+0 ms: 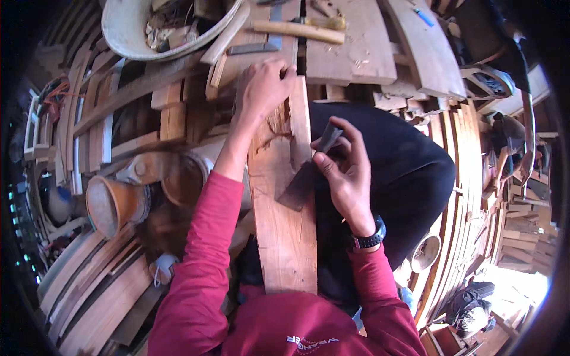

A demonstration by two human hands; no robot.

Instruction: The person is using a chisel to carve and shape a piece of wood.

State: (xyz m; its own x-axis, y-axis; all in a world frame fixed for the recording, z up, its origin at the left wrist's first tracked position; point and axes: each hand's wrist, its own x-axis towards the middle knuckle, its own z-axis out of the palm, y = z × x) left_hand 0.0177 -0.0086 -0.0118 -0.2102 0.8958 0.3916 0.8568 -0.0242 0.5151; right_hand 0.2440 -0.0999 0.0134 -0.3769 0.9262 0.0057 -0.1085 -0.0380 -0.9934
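Note:
A long wooden board, with a split, rough patch in its upper part, runs from my torso up the middle of the view. My left hand is curled over the board's upper end, fingers closed on it; their tips are hidden. My right hand grips a dark flat metal tool between thumb and fingers, tilted over the board's right side, its lower end over the wood. I cannot tell whether the tool touches the board. My dark-clothed leg lies right of the board.
Planks at the top carry a white basin of scraps, a wooden handle and small tools. Orange buckets and stacked boards stand at left. Timber lengths and another bowl are at right.

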